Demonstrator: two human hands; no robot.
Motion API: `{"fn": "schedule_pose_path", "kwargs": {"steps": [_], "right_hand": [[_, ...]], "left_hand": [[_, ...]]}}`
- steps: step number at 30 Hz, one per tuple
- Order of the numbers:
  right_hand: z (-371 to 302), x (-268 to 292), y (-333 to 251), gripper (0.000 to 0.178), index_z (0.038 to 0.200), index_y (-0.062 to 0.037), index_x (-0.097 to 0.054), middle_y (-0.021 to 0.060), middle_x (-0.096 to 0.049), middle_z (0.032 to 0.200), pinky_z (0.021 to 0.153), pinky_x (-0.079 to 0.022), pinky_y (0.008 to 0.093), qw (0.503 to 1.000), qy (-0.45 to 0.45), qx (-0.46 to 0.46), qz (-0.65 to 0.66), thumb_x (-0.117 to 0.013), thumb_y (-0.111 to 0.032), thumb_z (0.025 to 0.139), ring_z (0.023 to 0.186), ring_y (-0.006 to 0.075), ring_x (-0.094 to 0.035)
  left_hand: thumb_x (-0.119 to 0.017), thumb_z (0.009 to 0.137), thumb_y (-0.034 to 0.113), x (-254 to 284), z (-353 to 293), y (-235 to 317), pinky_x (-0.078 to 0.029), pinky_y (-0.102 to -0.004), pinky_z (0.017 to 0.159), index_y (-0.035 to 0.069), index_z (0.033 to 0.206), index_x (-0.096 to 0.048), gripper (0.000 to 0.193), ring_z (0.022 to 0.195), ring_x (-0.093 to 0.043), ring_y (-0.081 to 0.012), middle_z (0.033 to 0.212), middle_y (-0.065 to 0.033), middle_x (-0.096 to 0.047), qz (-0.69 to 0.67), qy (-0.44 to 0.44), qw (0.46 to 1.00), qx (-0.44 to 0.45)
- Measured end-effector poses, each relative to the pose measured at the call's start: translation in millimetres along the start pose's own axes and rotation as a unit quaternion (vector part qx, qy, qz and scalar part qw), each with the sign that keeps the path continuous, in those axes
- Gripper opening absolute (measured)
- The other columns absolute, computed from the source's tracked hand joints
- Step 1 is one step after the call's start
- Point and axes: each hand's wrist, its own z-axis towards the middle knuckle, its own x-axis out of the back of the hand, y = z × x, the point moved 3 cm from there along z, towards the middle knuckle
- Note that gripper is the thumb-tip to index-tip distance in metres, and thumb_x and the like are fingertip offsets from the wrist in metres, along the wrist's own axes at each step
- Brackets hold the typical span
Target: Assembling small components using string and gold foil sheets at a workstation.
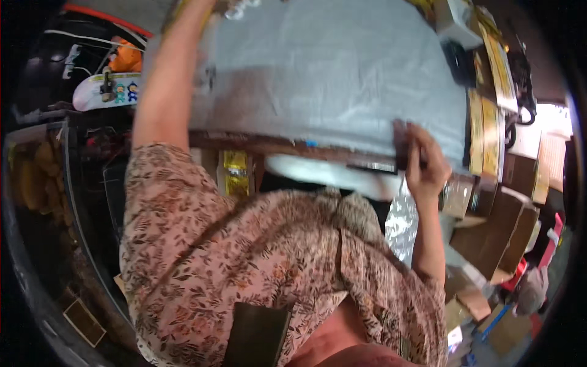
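My left arm reaches forward over the grey cloth-covered table, and its hand lies beyond the upper edge. Near that forearm are some clear, ring-like pieces and a small dark blurred item. At the table's near right edge is my right hand, its fingers bent together. By its fingertips shows a dark, motion-smeared thing whose kind I cannot make out. Just below that hand hangs a shiny silvery sheet.
Cardboard boxes are piled at the right, beside yellow-sided cartons. To the left are a skateboard deck with printed figures and an orange item. Yellow packets sit below the table's wooden edge.
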Motion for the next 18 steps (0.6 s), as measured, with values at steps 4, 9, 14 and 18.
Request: {"fn": "schedule_pose_path", "kwargs": {"steps": [4,9,14,18], "right_hand": [[-56,2,-12,0.02,0.11,0.0062,-0.068,0.0166,-0.072,0.107,0.084,-0.056,0.0302,0.997,0.013,0.05,0.065,-0.058,0.008,0.093,0.095,0.0224,-0.071],[-159,29,-48,0.014,0.101,0.0102,-0.068,0.0195,-0.072,0.103,0.082,-0.057,0.0314,0.991,0.028,0.126,0.036,-0.06,0.01,0.09,0.091,0.0224,-0.071],[-263,21,6,0.026,0.12,0.0008,-0.064,0.0164,-0.068,0.121,0.099,-0.048,0.0362,0.989,-0.113,-0.073,-0.066,-0.059,-0.005,0.095,0.117,0.0292,-0.064],[-325,4,56,0.042,0.142,-0.0027,-0.05,0.0186,-0.049,0.147,0.113,-0.034,0.0377,0.971,-0.19,-0.139,-0.05,-0.053,-0.017,0.102,0.14,0.0305,-0.043]], "left_hand": [[-0.069,0.078,0.029,31,-100,-4,-0.053,-0.0402,0.066,0.001,0.086,-0.071,0.029,0.069,-0.068,-0.0251,0.076,-0.0179,-0.07,0.304,0.107,0.94,-0.117],[-0.069,0.084,0.019,7,-356,59,-0.049,-0.0369,0.057,-0.001,0.084,-0.066,0.02,0.061,-0.061,-0.0139,0.067,-0.0137,-0.064,0.217,0.232,0.88,-0.353],[-0.064,0.094,0.019,-134,-477,18,-0.052,-0.0263,0.062,0.008,0.113,-0.071,0.023,0.066,-0.062,-0.0096,0.09,-0.0029,-0.072,-0.018,-0.261,0.941,-0.217],[-0.063,0.094,0.022,-232,-483,-34,-0.054,-0.0352,0.061,0.003,0.11,-0.072,0.026,0.062,-0.068,-0.0203,0.09,-0.0116,-0.074,0.016,-0.227,0.946,-0.23]]}}
